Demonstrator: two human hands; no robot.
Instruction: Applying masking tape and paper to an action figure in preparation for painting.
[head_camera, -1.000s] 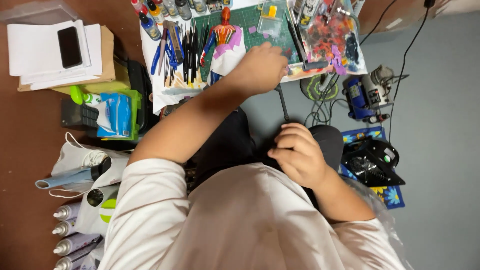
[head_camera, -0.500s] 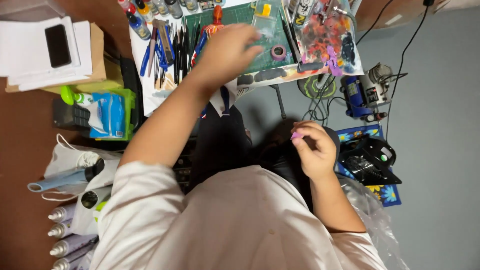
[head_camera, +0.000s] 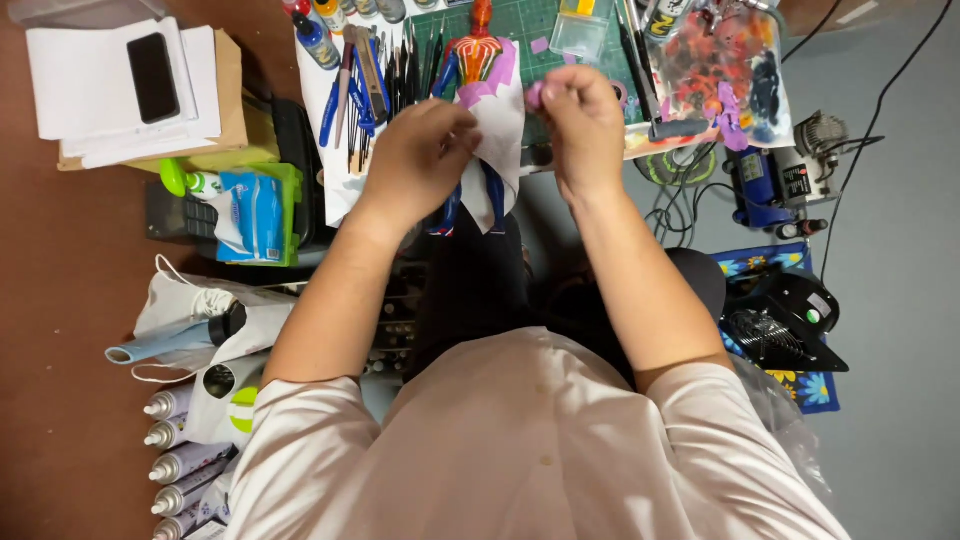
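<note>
We see the figure (head_camera: 478, 60) lying lengthwise between both hands: left hand (head_camera: 420, 160) grips its white wrap (head_camera: 500, 130), right hand (head_camera: 585, 125) pinches purple tape (head_camera: 535, 95).

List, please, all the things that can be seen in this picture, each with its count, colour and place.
figure: one, red and blue, partly wrapped in white paper, between the hands
cutting mat: one, green, top centre
brushes and tools: many, dark and blue, left of the mat
phone: one, black, on white papers, top left
spray cans: several, silver, bottom left
compressor: one, blue, right
left hand: on the paper
right hand: pinching a small purple piece
</note>
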